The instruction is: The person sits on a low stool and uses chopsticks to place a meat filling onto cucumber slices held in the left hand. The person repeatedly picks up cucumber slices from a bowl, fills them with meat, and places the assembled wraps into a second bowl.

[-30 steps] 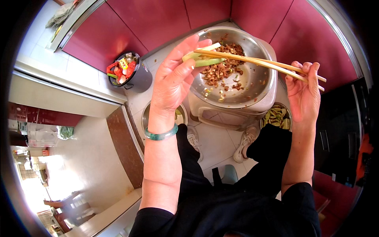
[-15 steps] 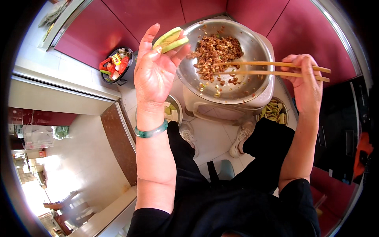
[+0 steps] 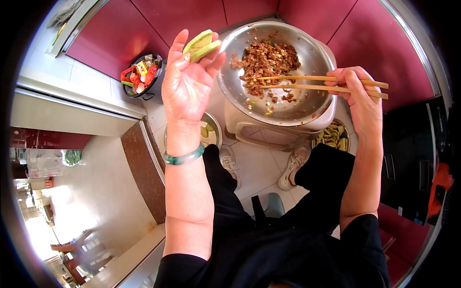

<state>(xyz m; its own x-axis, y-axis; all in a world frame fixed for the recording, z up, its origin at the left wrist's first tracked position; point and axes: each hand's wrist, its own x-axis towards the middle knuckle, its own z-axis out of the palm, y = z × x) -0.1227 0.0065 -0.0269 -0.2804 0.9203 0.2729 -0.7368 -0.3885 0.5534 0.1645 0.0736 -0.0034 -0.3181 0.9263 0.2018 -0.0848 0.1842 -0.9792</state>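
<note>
Left hand [image 3: 186, 93] pinches split green slice [image 3: 201, 45], likely light, moist, fragile; best held near joined end, apparently thumb-hidden. Right hand [image 3: 362, 98] grips chopsticks [image 3: 307, 87].

Head-worn fisheye, left of side-by-side pair. Looks steeply down from above wearer's torso [image 3: 288, 249], facing forward past left hand [image 3: 189, 91] and right hand [image 3: 361, 98], both near; beige stool [image 3: 235, 124] farther, front edge toward lens.

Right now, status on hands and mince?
Left hand: holding parted green vegetable slices. Right hand: gripping chopsticks, tips at brown mince in steel basin. No obstruction visible.
</note>
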